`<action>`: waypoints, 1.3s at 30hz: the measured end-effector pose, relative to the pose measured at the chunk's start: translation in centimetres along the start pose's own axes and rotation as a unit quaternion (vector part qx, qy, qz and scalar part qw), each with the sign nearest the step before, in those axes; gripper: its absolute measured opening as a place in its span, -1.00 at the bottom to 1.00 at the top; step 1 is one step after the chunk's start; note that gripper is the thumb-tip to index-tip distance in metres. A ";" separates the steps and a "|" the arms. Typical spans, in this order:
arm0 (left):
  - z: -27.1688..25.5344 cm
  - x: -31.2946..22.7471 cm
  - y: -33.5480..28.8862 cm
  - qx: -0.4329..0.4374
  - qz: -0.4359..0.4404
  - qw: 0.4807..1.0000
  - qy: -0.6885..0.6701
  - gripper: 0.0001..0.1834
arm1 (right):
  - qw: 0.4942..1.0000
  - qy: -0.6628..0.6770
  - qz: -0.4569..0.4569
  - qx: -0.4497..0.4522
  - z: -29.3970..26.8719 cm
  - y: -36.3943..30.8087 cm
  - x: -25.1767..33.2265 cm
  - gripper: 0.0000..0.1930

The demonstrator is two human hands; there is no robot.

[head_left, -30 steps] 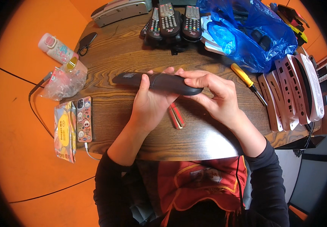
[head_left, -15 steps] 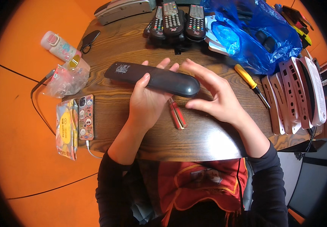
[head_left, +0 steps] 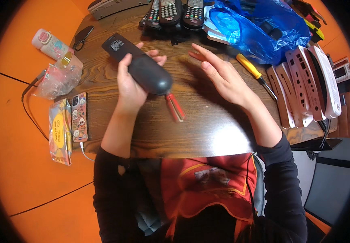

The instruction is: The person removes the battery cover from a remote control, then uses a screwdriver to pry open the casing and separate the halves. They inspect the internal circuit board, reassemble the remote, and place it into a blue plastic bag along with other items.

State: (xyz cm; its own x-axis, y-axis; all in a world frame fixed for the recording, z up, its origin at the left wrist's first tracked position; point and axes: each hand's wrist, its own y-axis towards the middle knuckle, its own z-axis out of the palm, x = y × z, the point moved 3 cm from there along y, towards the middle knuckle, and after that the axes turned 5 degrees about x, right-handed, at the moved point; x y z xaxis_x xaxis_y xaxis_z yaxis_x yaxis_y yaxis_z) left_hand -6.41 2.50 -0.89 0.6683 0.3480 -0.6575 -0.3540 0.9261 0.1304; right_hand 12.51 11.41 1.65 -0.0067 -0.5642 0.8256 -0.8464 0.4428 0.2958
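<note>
Working at a wooden table point(head_left: 154, 139), with a red-handled tool point(head_left: 176, 107) lying near the front edge. Grasping a black remote control point(head_left: 143, 69), back face up, in the left hand point(head_left: 131, 88), raised over the tabletop; apparently with casing closed, not yet put down. Holding the right hand point(head_left: 225, 79) empty and loosely spread, apart from it. Facing, farther right, a yellow-handled screwdriver point(head_left: 250, 67) and, at the far side, grouped remote controls point(head_left: 169, 13), with keypads showing, beside a blue plastic bag point(head_left: 246, 38).
</note>
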 end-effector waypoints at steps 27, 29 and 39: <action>-1.6 0.1 -0.6 0.116 -0.035 0.990 -0.073 -0.32 | 0.968 0.090 -0.072 0.222 2.2 -17.3 6.2 -0.47; -0.4 0.7 -0.9 0.131 -0.049 0.986 -0.088 -0.33 | 0.992 0.055 -0.038 0.103 1.5 -15.6 5.6 -0.50; 1.8 2.3 -2.4 0.132 -0.056 0.989 -0.034 -0.40 | 0.964 -0.255 -0.077 0.006 3.3 -5.5 6.2 -0.36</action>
State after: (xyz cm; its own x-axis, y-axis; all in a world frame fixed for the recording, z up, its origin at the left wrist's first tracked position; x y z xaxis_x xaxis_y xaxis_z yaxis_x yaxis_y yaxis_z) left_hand -2.80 1.41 -1.37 0.7393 0.2411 -0.6287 -0.0978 0.9623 0.2540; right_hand 15.33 3.19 3.55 -0.1388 -0.8934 0.4273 -0.8641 0.3201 0.3884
